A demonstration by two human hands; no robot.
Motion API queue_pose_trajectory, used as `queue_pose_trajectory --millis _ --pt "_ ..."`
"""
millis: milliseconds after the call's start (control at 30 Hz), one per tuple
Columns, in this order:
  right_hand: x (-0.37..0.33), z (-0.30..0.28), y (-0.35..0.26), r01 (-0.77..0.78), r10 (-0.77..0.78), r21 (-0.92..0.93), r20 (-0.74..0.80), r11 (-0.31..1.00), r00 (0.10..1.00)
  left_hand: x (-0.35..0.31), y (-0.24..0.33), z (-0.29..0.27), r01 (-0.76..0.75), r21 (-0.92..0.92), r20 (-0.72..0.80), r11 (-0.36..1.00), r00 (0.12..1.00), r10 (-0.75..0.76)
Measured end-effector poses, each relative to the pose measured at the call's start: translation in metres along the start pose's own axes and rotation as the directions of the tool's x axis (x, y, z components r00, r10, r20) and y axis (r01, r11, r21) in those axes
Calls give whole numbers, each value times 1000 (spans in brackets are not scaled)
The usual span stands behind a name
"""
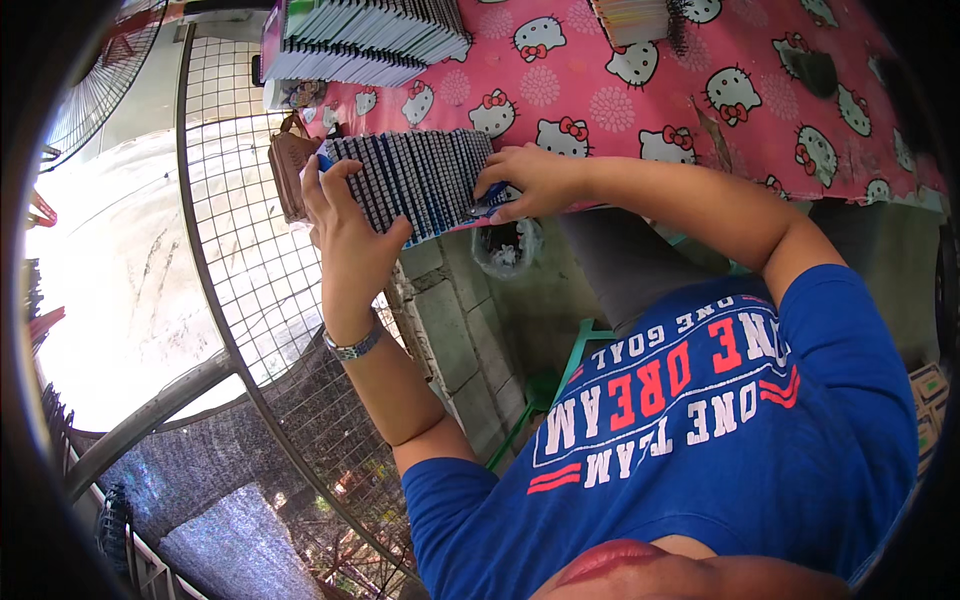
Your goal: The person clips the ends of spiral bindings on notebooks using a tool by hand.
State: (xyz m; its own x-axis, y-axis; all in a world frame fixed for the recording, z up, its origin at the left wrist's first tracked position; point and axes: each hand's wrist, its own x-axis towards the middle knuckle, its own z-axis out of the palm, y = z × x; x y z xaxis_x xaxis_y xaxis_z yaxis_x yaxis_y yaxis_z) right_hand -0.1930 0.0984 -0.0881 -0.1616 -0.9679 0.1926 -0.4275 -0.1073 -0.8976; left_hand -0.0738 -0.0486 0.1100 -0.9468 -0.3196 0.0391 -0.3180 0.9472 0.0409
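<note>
A tightly packed row of small spiral-bound notebooks [415, 178] with blue covers stands at the table's near left edge, bindings facing up. My left hand [350, 220] is wrapped round the row's left end, fingers spread over the far side and thumb on the near side. A metal watch sits on that wrist. At the other end, my right hand [530, 182] grips the last notebooks, fingers curled over a blue cover and thumb lower down. The notebooks' undersides are hidden.
A tall stack of larger spiral-bound books [365, 40] stands on the pink patterned tablecloth [620, 110]. More bound pads [630, 20] lie at the far edge. Beside the row is a brown pouch-like item [288, 175]. A clear plastic bag [507, 250] hangs below the table edge; a wire-mesh screen [240, 190] rises on the left.
</note>
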Motion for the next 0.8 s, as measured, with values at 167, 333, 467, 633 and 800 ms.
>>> queue_pose_trajectory --millis 167,333,467,633,800 --pt "3 4 1 9 -9 -4 -15 1000 1000 1 2 1 5 0 3 1000 1000 -5" --pt "7 4 20 -4 -12 250 63 968 998 4 3 0 -10 -1 1 1000 1000 10" --pt "-3 -4 14 -6 9 -66 53 998 999 -1 -1 1 15 -11 7 1000 1000 -15" --pt "-2 10 23 144 -172 -244 -96 959 980 2 1 1 22 -7 19 1000 1000 -22" --pt "12 -1 26 -146 124 98 200 985 972 2 0 1 -2 2 9 1000 1000 2"
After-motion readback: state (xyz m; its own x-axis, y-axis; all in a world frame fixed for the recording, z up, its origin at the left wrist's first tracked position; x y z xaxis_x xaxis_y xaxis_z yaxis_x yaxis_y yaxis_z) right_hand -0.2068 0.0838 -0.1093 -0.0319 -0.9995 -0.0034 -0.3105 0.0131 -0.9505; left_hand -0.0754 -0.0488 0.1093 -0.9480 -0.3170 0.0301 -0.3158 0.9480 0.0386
